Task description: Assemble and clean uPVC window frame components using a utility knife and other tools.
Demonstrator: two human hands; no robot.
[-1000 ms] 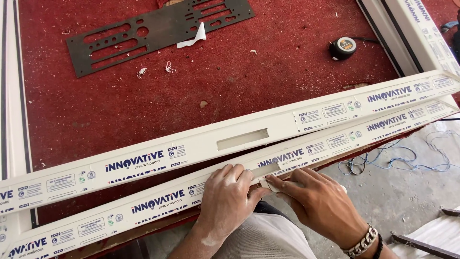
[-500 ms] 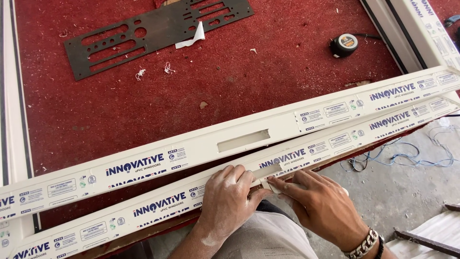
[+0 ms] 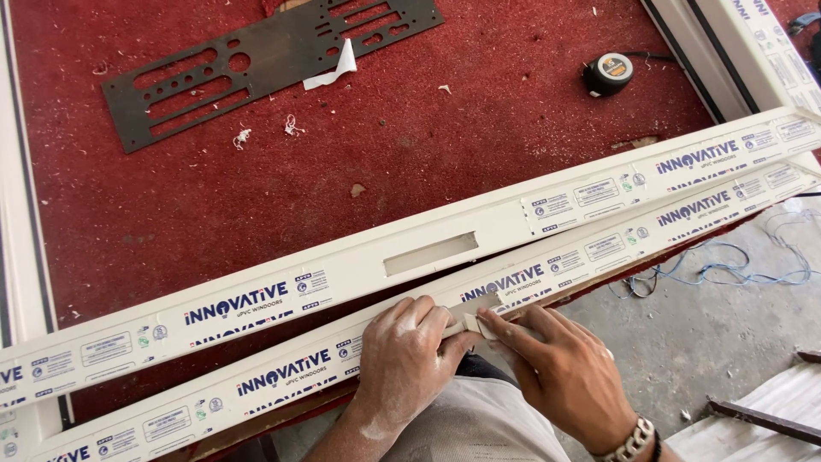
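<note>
Two long white window-frame bars lie side by side across a red-covered table. The far bar (image 3: 342,274) has a rectangular slot (image 3: 430,253) cut in it. My left hand (image 3: 406,355) rests on the near bar (image 3: 282,376), its fingers pressing the bar's top. My right hand (image 3: 564,372) meets it from the right. Both pinch a small pale strip (image 3: 473,323) at a cut in the near bar. A metal bracelet sits on my right wrist.
A dark perforated metal template (image 3: 265,60) lies at the back of the red table (image 3: 428,145), with a paper scrap beside it. A tape measure (image 3: 608,73) sits at the back right. More white frame bars (image 3: 761,51) line the right and left edges. Blue wire (image 3: 727,265) lies on the concrete floor.
Both hands stay at the same spot on the near bar; the fingers shift only slightly on the small strip. The view has drifted a little.
</note>
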